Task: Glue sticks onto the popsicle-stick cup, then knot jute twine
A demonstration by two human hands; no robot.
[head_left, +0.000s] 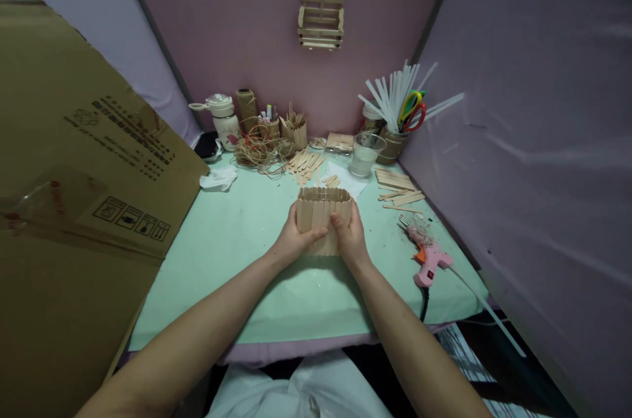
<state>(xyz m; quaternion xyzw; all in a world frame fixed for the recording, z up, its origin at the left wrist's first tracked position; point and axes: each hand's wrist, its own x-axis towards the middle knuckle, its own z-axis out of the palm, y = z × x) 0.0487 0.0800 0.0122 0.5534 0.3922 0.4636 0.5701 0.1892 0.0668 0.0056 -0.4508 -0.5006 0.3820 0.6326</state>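
Left hand (293,239) and right hand (352,239) grasp a box (320,209) of wooden sticks, fingers around its two sides, thumbs on the near wall. Box stands open end up between the fingers; contact with the table (232,234) cannot be told. Loose sticks (307,164) lie beyond the fingers, a pink glue gun (430,260) to their right.

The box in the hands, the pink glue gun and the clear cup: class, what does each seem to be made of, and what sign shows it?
Box: apparently wood, matte and unpainted; pale, round-ended sticks stand side by side.
Pink glue gun: body probably moulded plastic; its handle looks smooth and evenly coloured.
Clear cup: plastic or glass; it is see-through, but the look cannot settle which.
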